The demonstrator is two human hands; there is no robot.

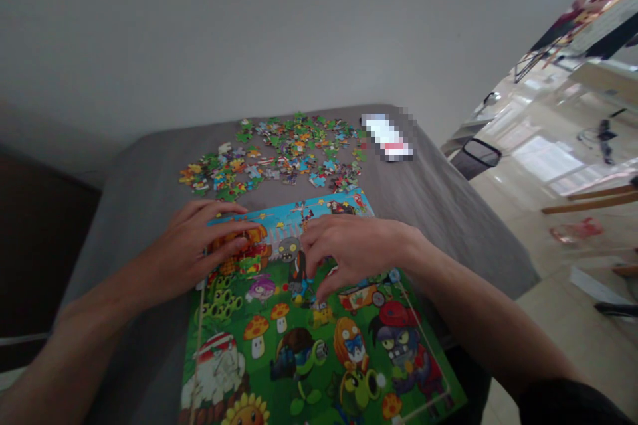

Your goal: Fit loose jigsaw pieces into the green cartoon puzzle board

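Head view: picture board [312, 319] partly behind right hand [349, 249], bottom out-of-frame.

Grey wall [279, 33], glossy pale floor [523, 236].

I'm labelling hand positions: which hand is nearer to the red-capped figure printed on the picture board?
The right. The right hand is over the board, beyond the red-capped figure; the left hand is at the board's left edge, farther away.

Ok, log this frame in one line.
left hand: at colourful rectangular cartoon board; right hand: over board, contact unclear; loose multicoloured jigsaw pieces: beyond board
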